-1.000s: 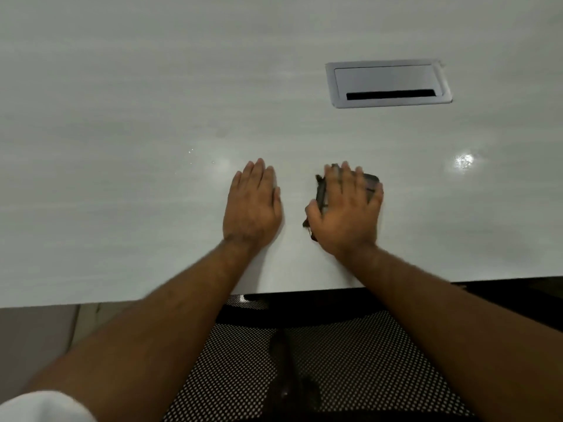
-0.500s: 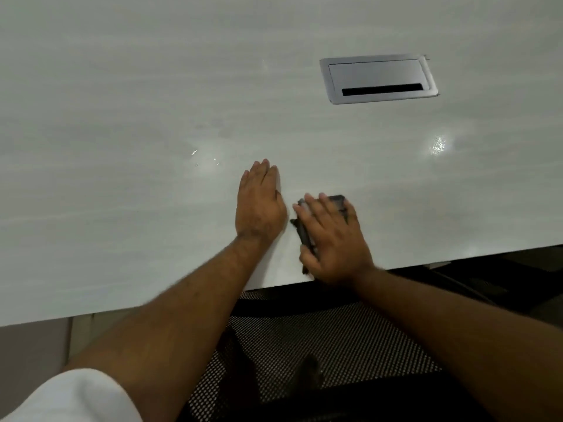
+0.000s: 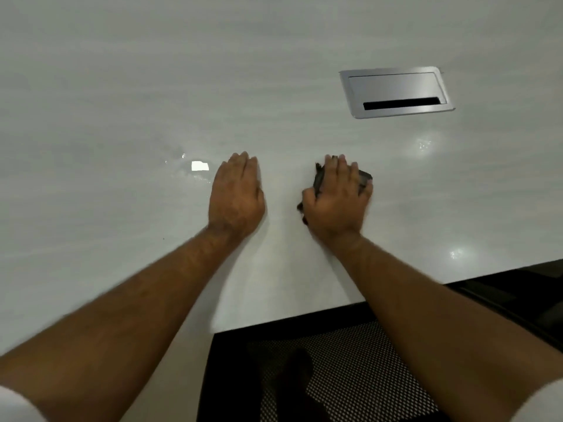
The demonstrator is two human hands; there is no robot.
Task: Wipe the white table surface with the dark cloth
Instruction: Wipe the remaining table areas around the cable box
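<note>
A small dark cloth (image 3: 364, 178), folded or bunched, lies on the white table (image 3: 122, 86) under the right hand (image 3: 336, 199). The hand lies palm down on it with fingers straight and close together, pressing it flat; only the cloth's edges show, at the thumb side and past the little finger. Compared with half a second ago, the right hand and cloth sit farther from the table's near edge and farther from the left hand (image 3: 236, 196), with a clear gap between the two hands where they had been almost touching. The left hand rests flat on the table, fingers straight and together. A silver cable hatch (image 3: 396, 91) with a dark slot is set into the table beyond the right hand, well apart from it. Bright light reflections dot the glossy surface. Below the table edge, a black mesh chair seat (image 3: 350, 370) shows. White sleeves (image 3: 15, 406) are cut off at the lower corners. The forearms look slightly blurred.
</note>
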